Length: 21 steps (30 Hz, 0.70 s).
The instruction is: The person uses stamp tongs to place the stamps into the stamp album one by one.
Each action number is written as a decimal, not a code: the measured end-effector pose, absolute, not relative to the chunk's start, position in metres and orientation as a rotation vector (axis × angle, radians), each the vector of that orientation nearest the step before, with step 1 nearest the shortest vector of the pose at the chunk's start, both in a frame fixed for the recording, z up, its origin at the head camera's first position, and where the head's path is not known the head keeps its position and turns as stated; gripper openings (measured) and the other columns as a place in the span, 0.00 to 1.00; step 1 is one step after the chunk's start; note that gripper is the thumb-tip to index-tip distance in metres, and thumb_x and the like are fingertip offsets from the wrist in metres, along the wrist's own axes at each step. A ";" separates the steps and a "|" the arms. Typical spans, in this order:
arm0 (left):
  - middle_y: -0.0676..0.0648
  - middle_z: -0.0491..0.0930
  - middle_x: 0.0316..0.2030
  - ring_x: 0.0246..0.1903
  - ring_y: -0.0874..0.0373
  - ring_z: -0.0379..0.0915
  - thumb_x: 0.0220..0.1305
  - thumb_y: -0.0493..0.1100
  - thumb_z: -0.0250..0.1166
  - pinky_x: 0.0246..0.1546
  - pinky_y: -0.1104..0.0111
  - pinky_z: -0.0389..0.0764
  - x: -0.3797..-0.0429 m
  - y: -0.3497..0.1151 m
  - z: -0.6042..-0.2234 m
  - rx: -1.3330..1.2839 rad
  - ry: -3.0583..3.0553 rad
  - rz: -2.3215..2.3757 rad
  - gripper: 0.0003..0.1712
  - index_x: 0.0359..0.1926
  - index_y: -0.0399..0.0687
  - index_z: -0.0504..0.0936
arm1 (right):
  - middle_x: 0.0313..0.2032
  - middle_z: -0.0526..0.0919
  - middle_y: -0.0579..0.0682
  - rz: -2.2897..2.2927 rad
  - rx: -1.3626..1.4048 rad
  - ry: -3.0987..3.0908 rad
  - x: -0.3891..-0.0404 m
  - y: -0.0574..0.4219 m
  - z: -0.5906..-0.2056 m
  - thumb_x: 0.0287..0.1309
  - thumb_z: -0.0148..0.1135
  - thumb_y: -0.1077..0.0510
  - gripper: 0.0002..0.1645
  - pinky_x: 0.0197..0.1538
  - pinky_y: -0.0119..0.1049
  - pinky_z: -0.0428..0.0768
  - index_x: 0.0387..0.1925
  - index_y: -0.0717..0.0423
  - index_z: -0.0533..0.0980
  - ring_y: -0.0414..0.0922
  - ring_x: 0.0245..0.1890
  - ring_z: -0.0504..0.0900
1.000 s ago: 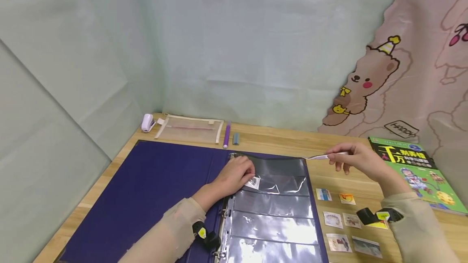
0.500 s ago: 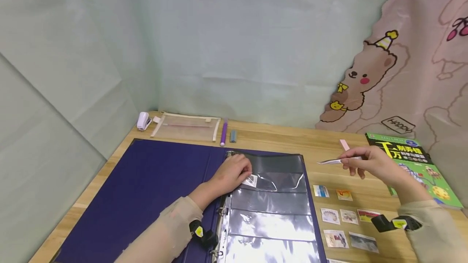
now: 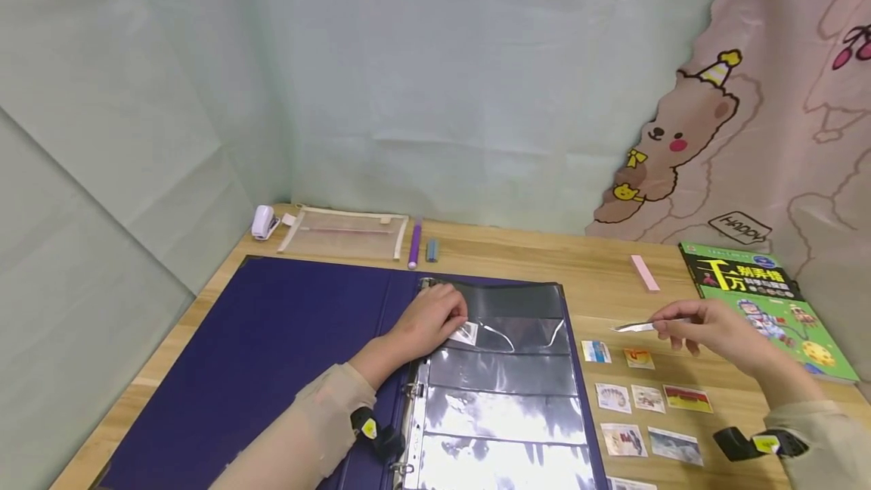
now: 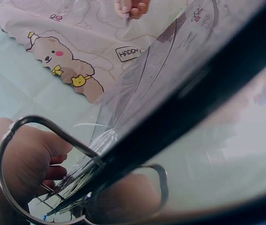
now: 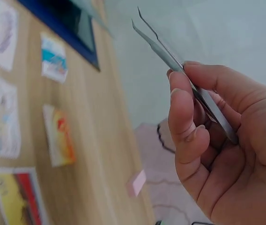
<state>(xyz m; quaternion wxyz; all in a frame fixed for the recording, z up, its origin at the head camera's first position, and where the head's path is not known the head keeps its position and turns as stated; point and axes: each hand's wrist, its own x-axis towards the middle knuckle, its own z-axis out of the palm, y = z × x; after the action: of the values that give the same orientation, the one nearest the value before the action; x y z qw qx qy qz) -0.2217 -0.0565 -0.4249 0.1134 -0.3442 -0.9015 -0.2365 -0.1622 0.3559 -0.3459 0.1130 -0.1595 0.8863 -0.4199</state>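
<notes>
A navy ring binder [image 3: 272,339] lies spread with a clear-pocket page [image 3: 503,376] on its right side. My left hand [image 3: 430,320] rests over the page's upper left, fingers curled, fingertips right at a small white stamp [image 3: 466,333]; I cannot tell whether they pinch it or the pocket film. In the left wrist view this hand [image 4: 20,168] is behind a metal ring [image 4: 4,164]. My right hand [image 3: 711,335] holds tweezers [image 5: 170,61] between thumb and fingers, their bent tips apart with nothing between them. In the head view the tips are above the loose stamps.
Several stamps, including an orange one [image 3: 639,358], lie in rows right of the binder. A pink strip [image 3: 644,272] and a green book [image 3: 769,308] are farther right. Along the back sit a white stapler [image 3: 263,222], mesh pouch [image 3: 343,233], purple pen [image 3: 415,244] and blue-grey block [image 3: 432,250].
My right hand has moved right and down with the tweezers, from the page's top right corner to above the loose stamps. The pink strip has come into view. My left hand stays put.
</notes>
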 end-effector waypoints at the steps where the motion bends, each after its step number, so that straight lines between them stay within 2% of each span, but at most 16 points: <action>1: 0.57 0.69 0.25 0.30 0.64 0.63 0.56 0.44 0.62 0.38 0.69 0.66 -0.222 -0.057 -0.425 -1.011 -2.644 -0.695 0.05 0.27 0.55 0.73 | 0.24 0.79 0.43 -1.218 -0.448 2.604 -0.161 0.358 -0.348 0.61 0.51 0.60 0.13 0.21 0.35 0.72 0.39 0.67 0.75 0.43 0.22 0.75; 5: 0.58 0.68 0.26 0.30 0.64 0.63 0.56 0.45 0.62 0.38 0.69 0.65 -0.221 -0.057 -0.425 -1.010 -2.652 -0.694 0.05 0.27 0.55 0.73 | 0.24 0.80 0.47 -1.186 -0.406 2.586 -0.159 0.366 -0.354 0.61 0.50 0.60 0.14 0.21 0.34 0.73 0.40 0.69 0.74 0.42 0.22 0.75; 12: 0.57 0.69 0.25 0.30 0.64 0.63 0.56 0.44 0.61 0.38 0.69 0.66 -0.222 -0.057 -0.426 -1.016 -2.638 -0.692 0.05 0.27 0.55 0.73 | 0.22 0.79 0.43 -1.201 -0.382 2.491 -0.159 0.379 -0.359 0.62 0.48 0.60 0.14 0.21 0.34 0.72 0.39 0.69 0.74 0.41 0.21 0.74; 21: 0.57 0.70 0.27 0.31 0.64 0.65 0.57 0.43 0.61 0.40 0.68 0.68 -0.222 -0.057 -0.427 -1.016 -2.669 -0.663 0.03 0.28 0.55 0.74 | 0.22 0.79 0.46 -1.084 -0.313 2.532 -0.165 0.384 -0.367 0.61 0.51 0.56 0.18 0.23 0.34 0.74 0.42 0.70 0.74 0.40 0.20 0.75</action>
<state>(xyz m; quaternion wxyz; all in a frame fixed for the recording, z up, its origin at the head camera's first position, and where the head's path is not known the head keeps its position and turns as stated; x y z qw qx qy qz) -0.2216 -0.0571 -0.4268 0.1048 -0.3447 -0.9053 -0.2250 -0.1647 0.3845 -0.3670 0.1836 -0.1110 0.8979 -0.3843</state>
